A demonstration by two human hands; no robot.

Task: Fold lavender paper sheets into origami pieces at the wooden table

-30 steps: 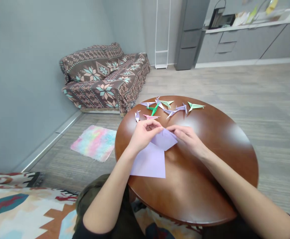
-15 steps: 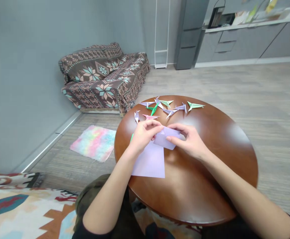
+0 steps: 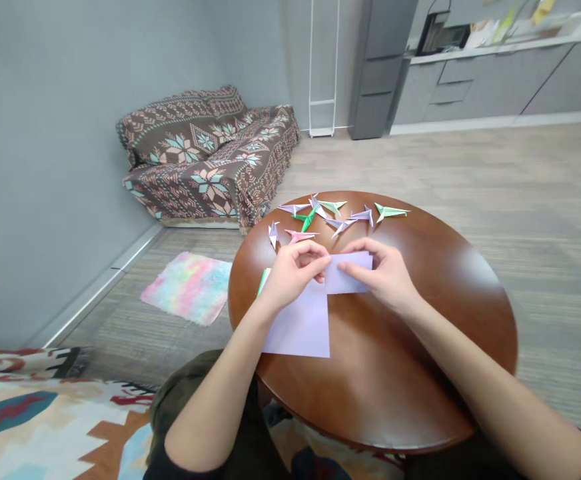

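Note:
Between my two hands is a folded piece of lilac paper point(image 3: 346, 283), raised a little over the round table. Thumb and fingers of my left hand point(image 3: 298, 270) pinch its left edge. My right hand point(image 3: 378, 270) is closed on its right part, thumb on the near face and fingers behind. Below my left hand lies a flat lilac sheet point(image 3: 300, 327), partly covered by that hand. A green paper edge point(image 3: 261, 283) shows beside it. Just beyond my hands lie a pink folded paper bird point(image 3: 300, 236) and a lilac folded paper bird point(image 3: 273, 233).
Toward the table's far edge lie several more folded paper birds, among them a green one point(image 3: 306, 217) and a pale green one point(image 3: 389, 212). The round brown table point(image 3: 400, 400) stands before me. A covered sofa point(image 3: 210, 160) and a fluffy rug point(image 3: 188, 287) are farther left.
The folded lilac paper has turned from tilted to nearly level and shifted slightly right. Both hands keep their grip on it, the right one moving slightly right.

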